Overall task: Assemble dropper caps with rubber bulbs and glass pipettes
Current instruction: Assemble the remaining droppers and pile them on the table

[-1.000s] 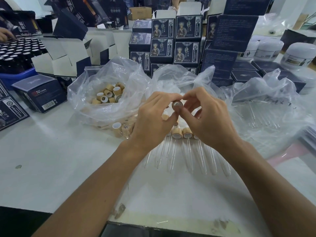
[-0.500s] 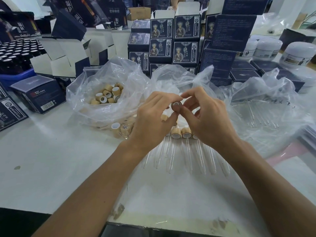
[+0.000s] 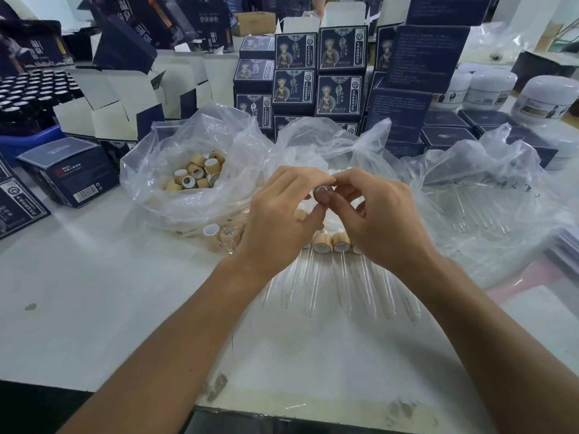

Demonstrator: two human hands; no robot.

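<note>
Compared with the frames from a second ago, I see almost no displacement: my left hand point(image 3: 279, 211) and right hand point(image 3: 376, 214) remain raised together over the table point(image 3: 94, 308), fingertips meeting on one small dropper cap point(image 3: 321, 192). The only shift is slight: the right thumb now lies closer across the cap's open end. I judge that the bulb-into-cap seating step is still under way, not completed; whether a rubber bulb is already inside the cap is hidden by my fingers.

Hand state: both hands pinch the same cap between thumb and curled fingers. The cap is in the air, well above the row of finished droppers point(image 3: 332, 242) whose glass pipettes point(image 3: 344, 277) point toward me.

Supply positions:
- Loose bamboo-coloured caps in the left plastic bag point(image 3: 194, 177).
- Spare pipettes in the right plastic bag point(image 3: 470, 208).

Legible markings:
- The stacked dark-blue cartons point(image 3: 340, 48) show a figure in a headdress, a round emblem and vertical Chinese text too small to read.
- The carton at left point(image 3: 72, 173) carries a barcode and a red mark that appears to read "PICC".
- The white jars point(image 3: 545, 101) have labels I cannot read.
</note>
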